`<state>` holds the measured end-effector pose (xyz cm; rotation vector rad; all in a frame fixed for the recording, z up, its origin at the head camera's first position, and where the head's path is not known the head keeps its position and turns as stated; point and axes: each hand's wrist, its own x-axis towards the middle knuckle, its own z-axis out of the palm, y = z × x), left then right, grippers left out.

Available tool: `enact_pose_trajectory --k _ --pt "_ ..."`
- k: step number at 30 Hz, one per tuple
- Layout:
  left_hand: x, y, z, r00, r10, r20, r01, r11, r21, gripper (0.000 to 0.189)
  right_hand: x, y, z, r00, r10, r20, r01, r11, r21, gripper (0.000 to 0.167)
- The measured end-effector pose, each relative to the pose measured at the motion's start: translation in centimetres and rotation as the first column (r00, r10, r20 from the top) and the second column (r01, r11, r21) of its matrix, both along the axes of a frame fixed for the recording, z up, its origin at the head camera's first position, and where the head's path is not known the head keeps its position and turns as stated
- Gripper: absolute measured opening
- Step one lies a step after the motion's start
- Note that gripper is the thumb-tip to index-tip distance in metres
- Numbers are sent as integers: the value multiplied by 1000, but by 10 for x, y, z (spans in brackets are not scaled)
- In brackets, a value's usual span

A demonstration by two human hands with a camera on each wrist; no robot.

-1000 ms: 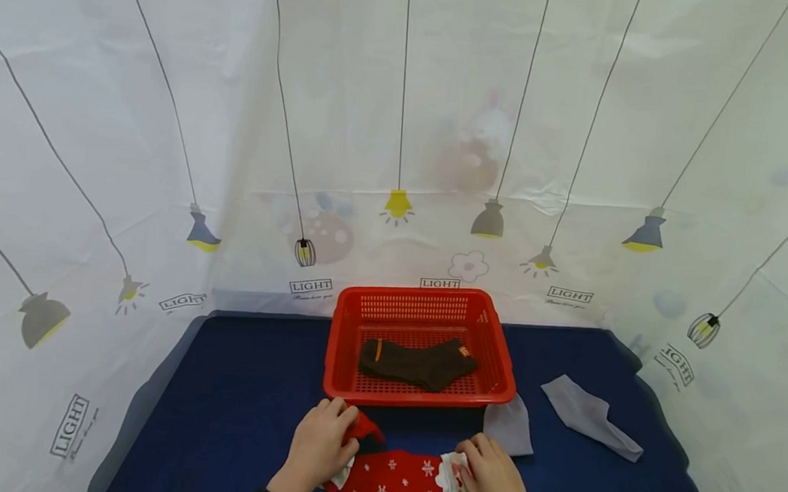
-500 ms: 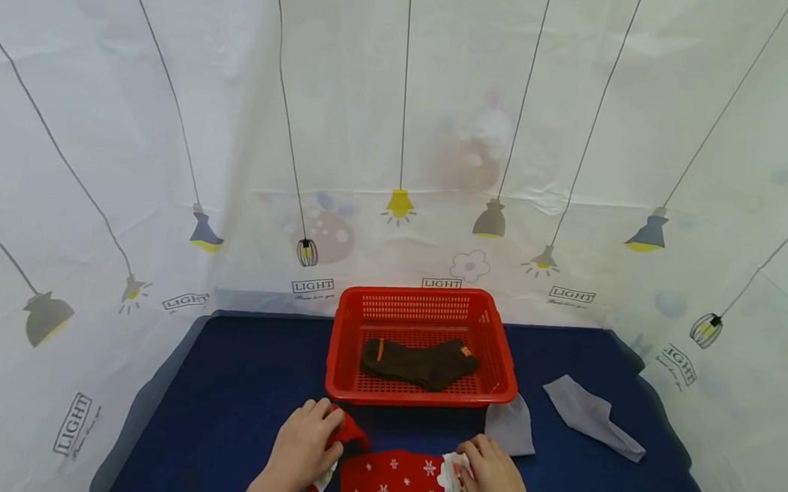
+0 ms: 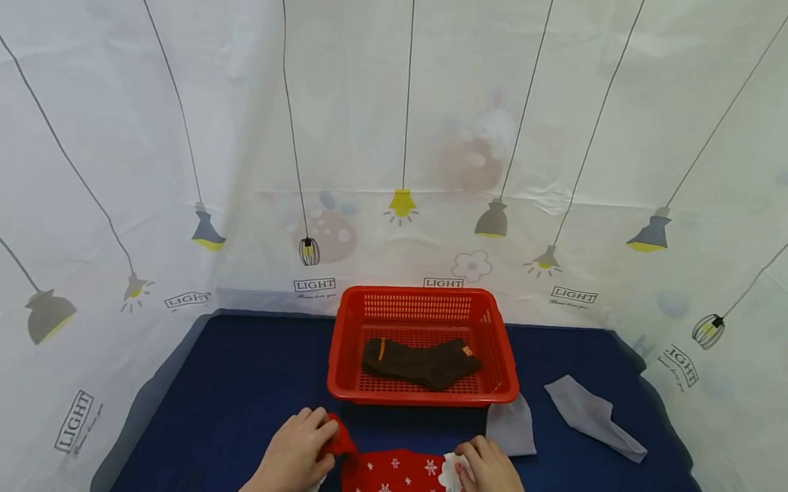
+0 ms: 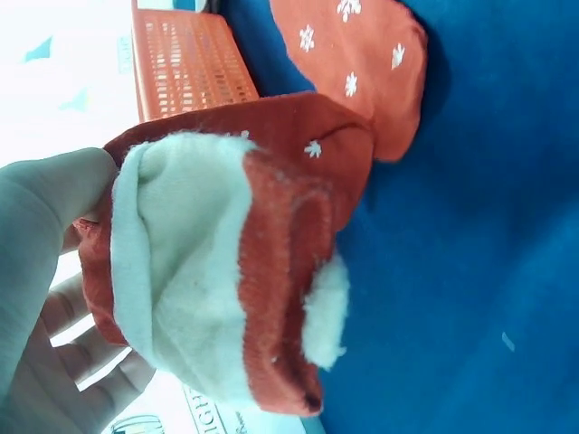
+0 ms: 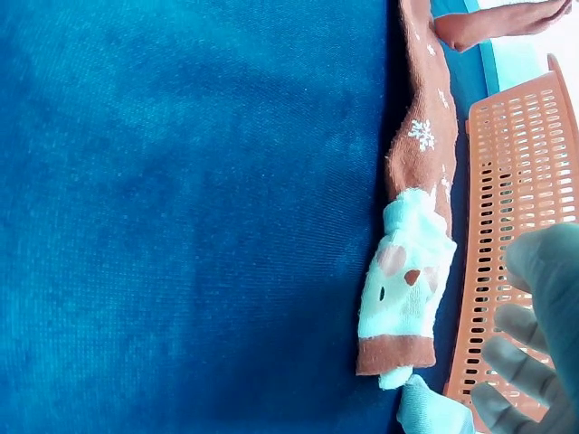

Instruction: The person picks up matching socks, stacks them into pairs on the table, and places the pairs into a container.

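Observation:
My left hand (image 3: 289, 454) grips a red sock (image 3: 339, 437), the thumb on one side and the fingers on the other. In the left wrist view, this sock's white-and-red cuff (image 4: 194, 253) hangs bent over, close to the camera. A matching red sock (image 3: 396, 478) with white snowflakes lies flat on the blue cloth, its white cuff to the right. Over that cuff is my right hand (image 3: 496, 478). In the right wrist view, the cuff (image 5: 412, 285) shows a printed animal face, and the loosely bent fingers (image 5: 525, 362) appear apart from it.
Behind the hands stands a red perforated basket (image 3: 385, 398) holding dark brown socks (image 3: 420, 364). A grey sock (image 3: 511, 430) lies by the basket's front right corner, partly hidden. Another grey sock (image 3: 590, 416) lies further right. A pale printed curtain (image 3: 402, 111) surrounds the table.
My left hand has moved left and slightly nearer to me, drawing the gripped red sock away from the flat one. My right hand has stayed at the cuff.

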<state>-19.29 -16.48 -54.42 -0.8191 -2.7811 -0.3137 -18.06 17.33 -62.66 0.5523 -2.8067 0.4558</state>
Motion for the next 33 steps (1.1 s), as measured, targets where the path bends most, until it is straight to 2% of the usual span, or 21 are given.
enact_pose_trajectory --k 4,11,16,22,28,33 --pt "0 9 -8 1000 -18 11 18 1000 3 22 0 1 0 1000 -2 2 2 1000 4 15" --pt "-5 35 -25 997 -72 -19 72 997 23 21 1 3 2 999 -11 44 11 1000 7 13" --pt "-9 55 -37 992 -127 1 127 991 31 18 0 5 3 999 -11 52 10 1000 12 15" --pt "-15 75 -51 986 -160 37 160 987 -7 17 2 6 2 998 -23 51 23 1000 14 19" --pt "-21 94 -58 981 -169 97 174 984 -50 15 3 7 3 995 -36 90 36 999 9 18" --pt "-23 106 -59 974 -187 126 195 979 -58 15 4 9 3 997 -41 62 41 999 10 19"
